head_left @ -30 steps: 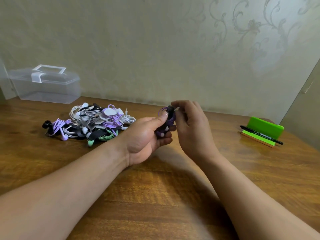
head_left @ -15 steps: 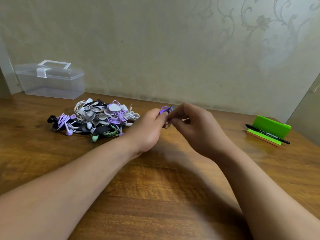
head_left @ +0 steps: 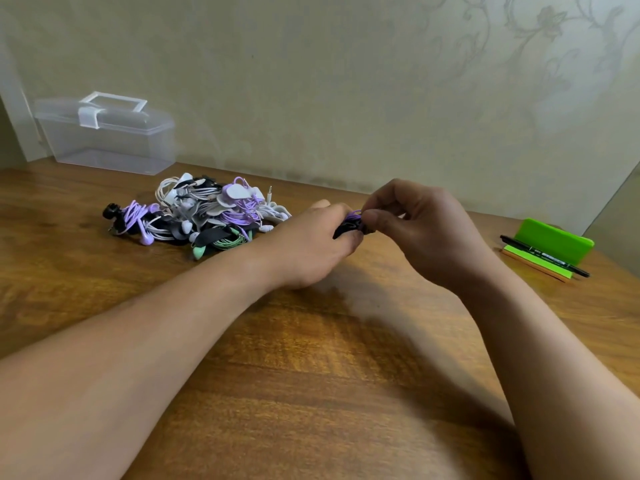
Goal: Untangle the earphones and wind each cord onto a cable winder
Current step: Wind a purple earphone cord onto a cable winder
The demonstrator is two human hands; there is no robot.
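- Wooden table [head_left: 311,393] fills the lower frame of the head view, backed by a pale wall [head_left: 346,81] with a faint floral scroll pattern at upper right.
- Centre frame, just above the tabletop: two bare hands meet over one small bundle, a purple cord [head_left: 354,214] wrapped on a black cable winder [head_left: 343,231].
- Reaching in from lower left, the left hand [head_left: 308,247] curls its fingers round the black cable winder and hides most of it.
- Coming from lower right, the right hand [head_left: 426,233] pinches the purple cord between thumb and forefinger at the top of the bundle; its other fingers are bent loosely above.
- Left of centre, just beyond the left wrist: a tangled pile of earphones [head_left: 201,216] in white, purple, black and mint green lies on the table, with pale and dark winders mixed in.
- Upper left: a clear plastic box [head_left: 110,143] with lid and handle stands against the wall, behind the pile.
- Right edge: a green stand [head_left: 550,242] sits on the table, a black pen [head_left: 543,256] lying across its front.
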